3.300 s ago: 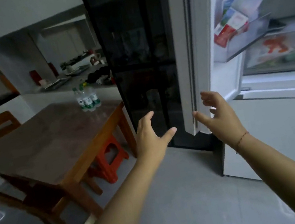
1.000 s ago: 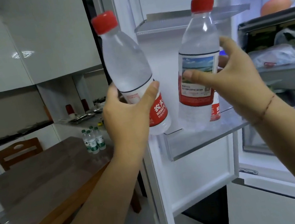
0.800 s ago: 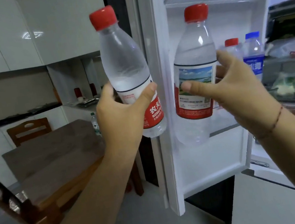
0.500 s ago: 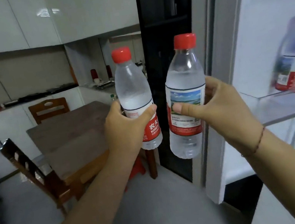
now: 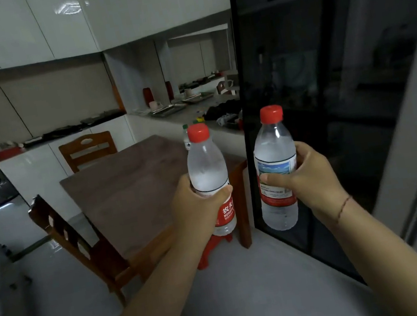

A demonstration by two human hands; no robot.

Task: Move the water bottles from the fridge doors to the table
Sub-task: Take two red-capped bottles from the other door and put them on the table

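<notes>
Two clear plastic bottles stand upright in mid-air at the frame's centre, each round-shouldered, capped in red and wrapped in a red-and-white label. The left bottle (image 5: 208,174) is frosted with condensation above its label; the left hand (image 5: 199,211) is wrapped round its lower half, thumb pressed across the front over the label's top edge. The right bottle (image 5: 276,171) shows a landscape picture on its label and a clear, rounded base below; the right hand (image 5: 307,177) grips it from the 3 o'clock side, thumb lying across the label, fingers hidden behind. A thin red cord circles the right wrist. The two bottles are near each other but apart.

At 9 to 10 o'clock from the left bottle lies the table (image 5: 130,193), a rectangular slab with a dull brown, stone-like top on orange-brown wooden legs. At its far corner, just behind the left bottle's cap, a few small bottles (image 5: 186,139) with green caps stand, mostly hidden. A slatted wooden chair (image 5: 78,243) sits at the table's near side and another wooden chair (image 5: 87,150) at its far side. A red plastic stool (image 5: 211,248) shows under the table, below the left hand.

Behind the right bottle rises a tall cabinet (image 5: 327,82) with dark glass and a black frame. The floor (image 5: 251,288) is smooth pale grey tile. Glossy white cupboards (image 5: 41,25) line the wall at 11 o'clock.
</notes>
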